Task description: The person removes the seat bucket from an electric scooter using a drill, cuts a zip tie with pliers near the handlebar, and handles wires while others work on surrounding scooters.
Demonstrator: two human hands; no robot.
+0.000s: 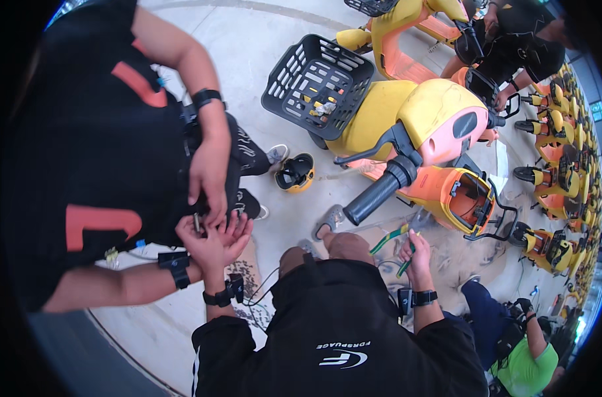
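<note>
At the left, my left hand [207, 255] is closed, fingertips around a small metal-looking piece [196, 222]. A co-worker's hands crowd it: one hand [212, 175] reaches down from above, and the other's fingers [240, 235] show beside my palm. Overlapping fingers hide part of the piece. Over to the right, my right hand [417, 255] is closed on green-and-yellow-handled pliers [389, 239]. Their two handles spread apart, one pointing left and one toward me; the jaws are hidden in the hand.
A yellow scooter [380, 109] with a black front basket [317, 86] stands ahead; its handlebar grip [380, 190] points toward me. A yellow helmet [295, 173] lies on the floor. Rows of scooters [556, 172] line the right. Someone in a green shirt [529, 364] is at lower right.
</note>
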